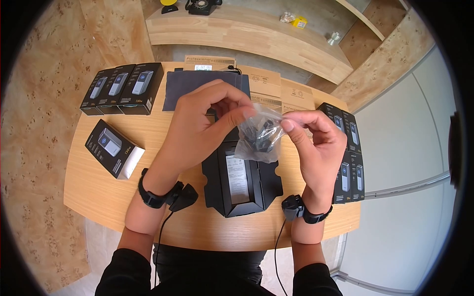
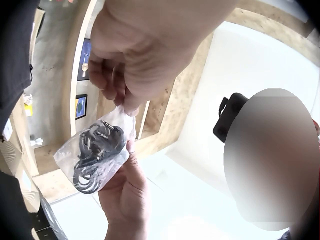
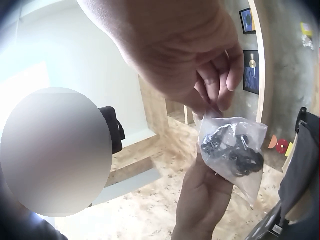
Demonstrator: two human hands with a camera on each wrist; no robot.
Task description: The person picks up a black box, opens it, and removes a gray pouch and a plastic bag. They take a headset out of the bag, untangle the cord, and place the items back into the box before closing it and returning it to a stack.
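Note:
A clear plastic bag (image 1: 256,148) hangs by its top edge between the two hands, above the table. Inside it lies a coiled black cable (image 2: 102,145), with metal plugs showing in the left wrist view. My left hand (image 1: 205,121) pinches one top corner between thumb and fingers. The opposite corner is pinched by my right hand (image 1: 321,145). Below the bag sits an open black box (image 1: 213,182), its flaps spread outward. A white printed sheet (image 1: 238,180) shows in the box's middle, and the bag overlaps its far part in the head view.
Several black product boxes (image 1: 140,89) stand at the back left, and more boxes (image 1: 345,172) line the right edge. A single box (image 1: 111,148) with a white end lies nearer on the left. Behind the hands are a dark grey sheet (image 1: 185,91) and brown cartons (image 1: 264,86).

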